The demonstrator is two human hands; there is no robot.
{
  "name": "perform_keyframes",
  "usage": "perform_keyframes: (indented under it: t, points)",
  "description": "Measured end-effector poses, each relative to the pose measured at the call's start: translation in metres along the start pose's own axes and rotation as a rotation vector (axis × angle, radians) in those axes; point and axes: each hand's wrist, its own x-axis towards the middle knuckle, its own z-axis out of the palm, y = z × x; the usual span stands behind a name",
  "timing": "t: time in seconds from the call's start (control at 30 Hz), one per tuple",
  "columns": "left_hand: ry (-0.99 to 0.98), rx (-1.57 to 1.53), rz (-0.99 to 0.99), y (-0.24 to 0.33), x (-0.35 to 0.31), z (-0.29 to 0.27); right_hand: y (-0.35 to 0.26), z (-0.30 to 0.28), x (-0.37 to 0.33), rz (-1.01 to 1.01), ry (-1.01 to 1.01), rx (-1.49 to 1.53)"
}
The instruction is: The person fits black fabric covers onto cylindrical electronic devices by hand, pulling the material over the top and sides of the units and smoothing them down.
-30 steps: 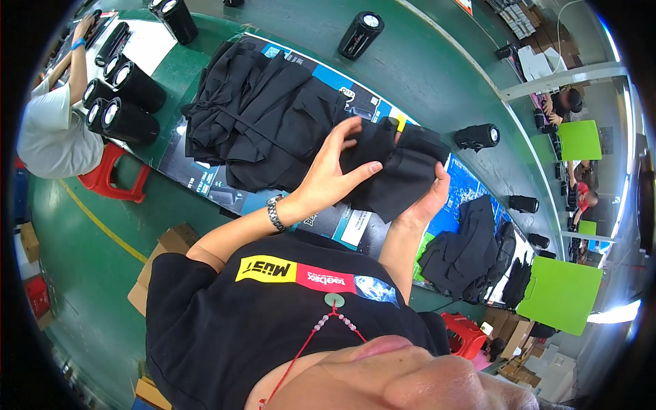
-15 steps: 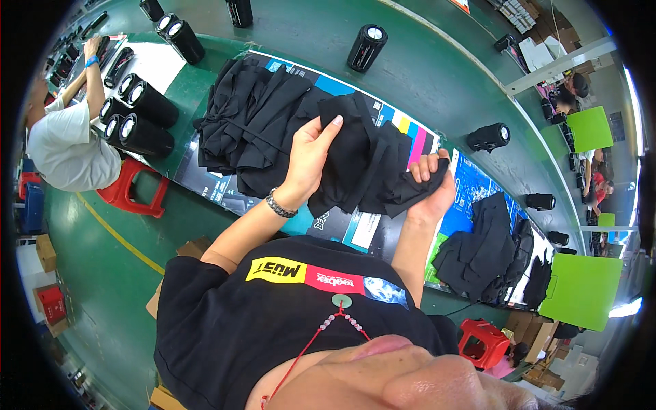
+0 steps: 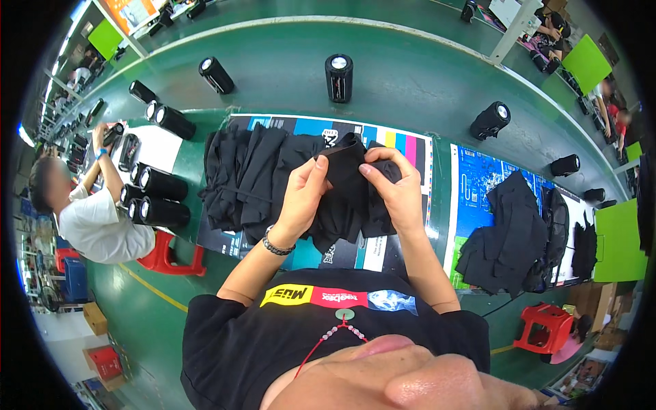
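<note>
Between my two hands a piece of black fabric (image 3: 346, 171) is held up, its upper edge folded or curled over. My left hand (image 3: 305, 195) pinches its left edge between thumb and fingers. On the other edge my right hand (image 3: 398, 193) pinches with thumb and forefinger, the rest of its fingers curled. More black cloth lies just under and beside the hands. Left of them a heap of black fabric pieces (image 3: 249, 174) covers much of the printed sheet (image 3: 420, 147) on the table.
Black cylindrical speakers (image 3: 339, 80) stand along the green surface (image 3: 280, 82) beyond. More speakers (image 3: 164, 212) cluster at left, near a seated co-worker (image 3: 99, 222) on a red stool (image 3: 181, 256). Further black fabric (image 3: 509, 236) lies at right, with another red stool (image 3: 543, 329) below.
My right hand has moved left, close to my left hand, and now pinches the raised fabric's edge instead of gripping cloth further right. The whole view has turned.
</note>
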Motion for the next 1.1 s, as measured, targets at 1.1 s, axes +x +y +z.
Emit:
perform_keyframes:
  t: [1.1]
  points:
    - [-0.186,0.338,0.139,0.005,0.197,-0.035,0.063,-0.032,0.163,-0.1,0.187,-0.283]
